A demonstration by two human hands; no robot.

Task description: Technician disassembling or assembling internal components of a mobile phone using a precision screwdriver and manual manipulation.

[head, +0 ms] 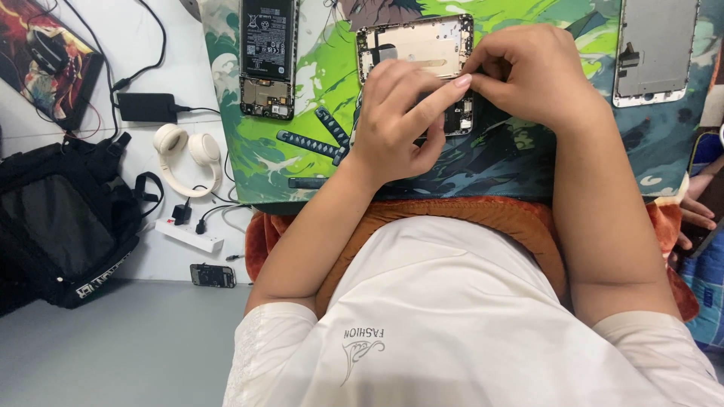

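An opened gold phone body (415, 44) with its inner parts bare lies on a green and blue illustrated mat (498, 162). My left hand (396, 120) rests over its lower half, index finger stretched toward the phone's right edge. My right hand (532, 71) meets it there, thumb and fingers pinched together at the same spot. Whatever small part sits between the fingertips is hidden. The lower part of the phone is covered by both hands.
A second opened phone with a black battery (267, 56) lies at the mat's left, a bare silver phone frame (653, 49) at its right. Off the mat sit white headphones (185, 157), a charger brick (146, 107), a power strip (188, 235), a black backpack (64, 218). Another person's fingers (697, 211) show at the right edge.
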